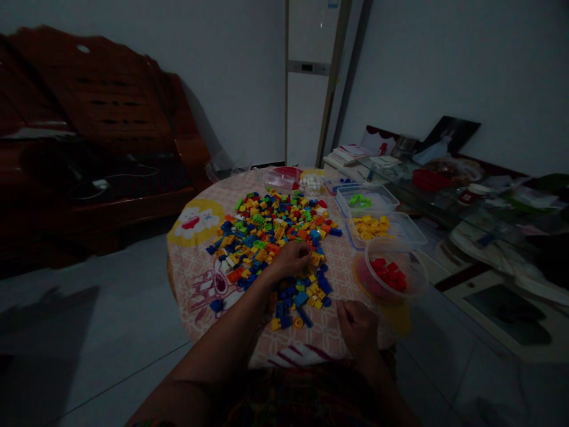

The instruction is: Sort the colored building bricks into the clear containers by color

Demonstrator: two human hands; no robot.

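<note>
A heap of mixed toy building bricks in blue, yellow, orange, green, red and white spreads over the round table. My left hand reaches into its near part, with fingers curled together at a yellow building brick. Loose blue and yellow bricks lie just below that hand. My right hand rests closed near the table's front right edge, beside the bricks; whatever its fingers may hold is hidden. Close behind it stands a round clear tub containing red bricks.
Along the table's right side sit clear boxes with yellow bricks and green bricks. White bricks fill a container at the back. A patterned cloth covers the table. To the right is a cluttered glass shelf; a wooden bench stands left.
</note>
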